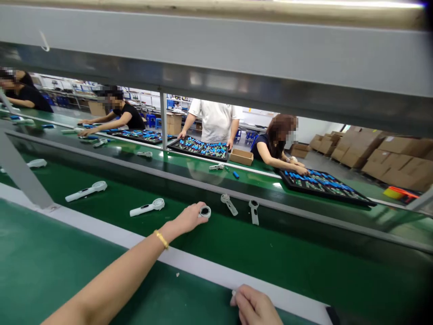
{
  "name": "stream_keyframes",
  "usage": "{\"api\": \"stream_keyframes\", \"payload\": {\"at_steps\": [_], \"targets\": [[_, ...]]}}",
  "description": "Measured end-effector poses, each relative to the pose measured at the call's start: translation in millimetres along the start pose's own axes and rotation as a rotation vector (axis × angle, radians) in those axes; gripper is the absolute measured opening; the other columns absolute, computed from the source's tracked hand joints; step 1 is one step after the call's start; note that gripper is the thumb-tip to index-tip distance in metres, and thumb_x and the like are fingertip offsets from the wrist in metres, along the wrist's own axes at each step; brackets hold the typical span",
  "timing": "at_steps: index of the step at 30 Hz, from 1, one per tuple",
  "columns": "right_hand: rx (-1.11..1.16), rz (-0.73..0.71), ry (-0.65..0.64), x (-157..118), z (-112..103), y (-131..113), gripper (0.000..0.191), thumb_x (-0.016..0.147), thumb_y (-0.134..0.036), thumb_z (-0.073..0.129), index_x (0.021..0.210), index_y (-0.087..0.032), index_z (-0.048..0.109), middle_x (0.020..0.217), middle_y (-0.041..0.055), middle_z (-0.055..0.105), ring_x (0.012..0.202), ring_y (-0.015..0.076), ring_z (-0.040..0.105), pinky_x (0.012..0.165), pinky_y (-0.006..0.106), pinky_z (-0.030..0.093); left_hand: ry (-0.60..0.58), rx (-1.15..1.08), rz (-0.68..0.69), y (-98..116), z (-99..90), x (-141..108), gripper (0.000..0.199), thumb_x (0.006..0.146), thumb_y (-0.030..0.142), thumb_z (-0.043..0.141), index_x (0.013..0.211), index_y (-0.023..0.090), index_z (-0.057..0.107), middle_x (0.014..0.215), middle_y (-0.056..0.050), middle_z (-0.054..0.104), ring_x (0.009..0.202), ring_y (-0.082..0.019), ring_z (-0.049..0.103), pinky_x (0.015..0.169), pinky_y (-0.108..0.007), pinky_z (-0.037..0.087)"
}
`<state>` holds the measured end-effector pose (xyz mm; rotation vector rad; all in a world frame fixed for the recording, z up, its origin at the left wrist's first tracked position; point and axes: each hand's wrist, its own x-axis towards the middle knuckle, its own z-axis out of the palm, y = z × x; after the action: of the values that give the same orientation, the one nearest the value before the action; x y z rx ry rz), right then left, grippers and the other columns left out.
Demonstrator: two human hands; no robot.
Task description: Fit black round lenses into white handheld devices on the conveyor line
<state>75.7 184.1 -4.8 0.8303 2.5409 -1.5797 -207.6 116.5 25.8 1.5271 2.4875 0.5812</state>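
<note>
Left hand (191, 217) is out over the green belt (287, 253), thumb and fingers partly closed about the rim of a round-headed part (204, 211). Its handle is hidden; whether it rests on the belt, cannot tell. Right of this hand, near but apart: a pale part (229, 204), then a second pale part (253, 212). Left of it, a white part (147, 207). Right hand (255, 307), nearer the body by the desk (50, 271) edge, is folded, thumb and fingertips pinching what looks like a small pale piece (233, 294).

Handling, as judged: grip the rim, fingertips off the dark centre; lift straight, so the handle clears its neighbours; pinch the small piece lightly but surely.
</note>
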Motion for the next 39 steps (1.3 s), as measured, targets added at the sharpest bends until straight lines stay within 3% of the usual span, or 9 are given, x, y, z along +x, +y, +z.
{"api": "stream_keyframes", "payload": {"at_steps": [5,7,9,15,22,26,31,39], "targets": [[-0.027,-0.077,0.004,-5.3,-1.0,-27.7,0.035,0.091,-0.042,0.035,0.075,-0.019,0.057,0.052,-0.0031,0.051,0.054,0.0139,0.049,0.057,0.024,0.035,-0.142,-0.144,0.107,46.4,15.4,-112.9,0.043,0.081,0.026,0.062,0.12,0.027,0.044,0.114,-0.002,0.055,0.101,-0.019,0.057,0.09,-0.032,0.045],[-0.138,-0.094,0.012,-4.4,1.5,-36.7,0.034,0.091,-0.041,0.036,0.073,-0.021,0.057,0.054,-0.0023,0.054,0.056,0.0146,0.05,0.056,0.025,0.033,-0.173,-0.145,0.077,61.8,23.3,-141.6,0.05,0.082,0.021,0.06,0.126,0.029,0.039,0.122,-0.004,0.051,0.103,-0.021,0.057,0.089,-0.035,0.047],[-0.301,-0.083,0.022,-3.0,5.3,-42.9,0.034,0.092,-0.038,0.036,0.07,-0.022,0.056,0.061,0.0001,0.06,0.06,0.0163,0.053,0.057,0.027,0.032,-0.181,-0.099,0.026,72.5,30.0,-154.9,0.054,0.082,0.018,0.06,0.129,0.03,0.035,0.126,-0.004,0.049,0.1,-0.022,0.06,0.084,-0.036,0.05],[-0.725,-0.044,0.029,-2.0,12.7,-55.3,0.034,0.093,-0.029,0.031,0.084,-0.023,0.063,0.076,0.0094,0.07,0.073,0.0258,0.064,0.058,0.032,0.031,-0.165,0.061,-0.019,84.2,40.1,-154.2,0.049,0.085,0.033,0.06,0.128,0.032,0.036,0.122,-0.004,0.05,0.083,-0.022,0.065,0.07,-0.034,0.054],[-0.91,-0.052,0.025,-1.9,15.5,-68.8,0.035,0.093,-0.021,0.029,0.096,-0.017,0.063,0.076,0.0162,0.069,0.073,0.0283,0.066,0.059,0.034,0.037,-0.134,0.089,-0.017,87.6,45.5,-157.2,0.038,0.089,0.031,0.053,0.123,0.026,0.037,0.12,-0.005,0.05,0.082,-0.02,0.065,0.067,-0.032,0.053],[-0.751,-0.07,-0.028,5.8,9.1,-66.2,0.034,0.09,-0.021,0.032,0.083,-0.016,0.065,0.075,0.0157,0.068,0.073,0.028,0.063,0.06,0.034,0.034,-0.133,0.062,0.006,86.5,47.3,-156.9,0.036,0.089,0.03,0.051,0.122,0.026,0.037,0.116,-0.004,0.051,0.083,-0.02,0.064,0.068,-0.032,0.053],[-0.505,-0.111,-0.18,22.5,-6.3,-57.6,0.026,0.08,-0.018,0.041,0.058,-0.018,0.055,0.058,0.0008,0.056,0.061,0.0154,0.052,0.056,0.027,0.03,-0.125,0.014,0.057,83.5,46.7,-157.3,0.035,0.091,0.034,0.049,0.123,0.028,0.036,0.115,-0.003,0.051,0.086,-0.019,0.063,0.07,-0.031,0.053],[-0.133,-0.121,-0.384,35.2,-8.8,-37.3,0.021,0.078,-0.023,0.042,0.06,-0.018,0.052,0.047,-0.0062,0.035,0.046,0.0096,0.033,0.045,0.021,0.026,-0.136,0.084,0.057,86.6,47.1,-154.6,0.031,0.092,0.039,0.047,0.121,0.029,0.039,0.11,-0.002,0.054,0.079,-0.019,0.064,0.064,-0.03,0.053]]}}
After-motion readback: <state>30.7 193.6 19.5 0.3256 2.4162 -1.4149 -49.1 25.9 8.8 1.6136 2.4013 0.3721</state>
